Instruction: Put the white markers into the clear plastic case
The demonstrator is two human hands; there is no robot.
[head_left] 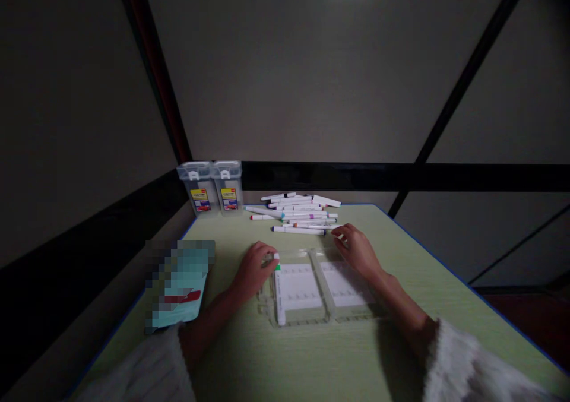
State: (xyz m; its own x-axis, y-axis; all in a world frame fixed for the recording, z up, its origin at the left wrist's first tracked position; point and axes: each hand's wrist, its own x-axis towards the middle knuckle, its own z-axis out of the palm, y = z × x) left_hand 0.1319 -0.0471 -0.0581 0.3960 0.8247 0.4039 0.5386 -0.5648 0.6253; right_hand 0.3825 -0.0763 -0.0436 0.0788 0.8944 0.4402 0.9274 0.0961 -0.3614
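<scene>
A clear plastic marker case [330, 310] lies opened flat on the table, with white printed sheets in its two halves. One white marker [279, 298] with a green band stands lengthwise along the case's left side. My left hand [256, 266] is at that marker's far end, fingers curled and fingertips against it. Beyond the case's right half, my right hand [358, 250] has its fingers bent around the right end of a white marker [312, 226] with an orange band, at the near side of the pile. Its exact contact with the marker is partly hidden.
Several white markers [303, 207] with coloured ends lie in a loose heap at the table's back. Two clear lidded containers [229, 179] stand at the back left. A teal item [187, 277], partly blurred out, lies left of my arm. A wall rises behind the table.
</scene>
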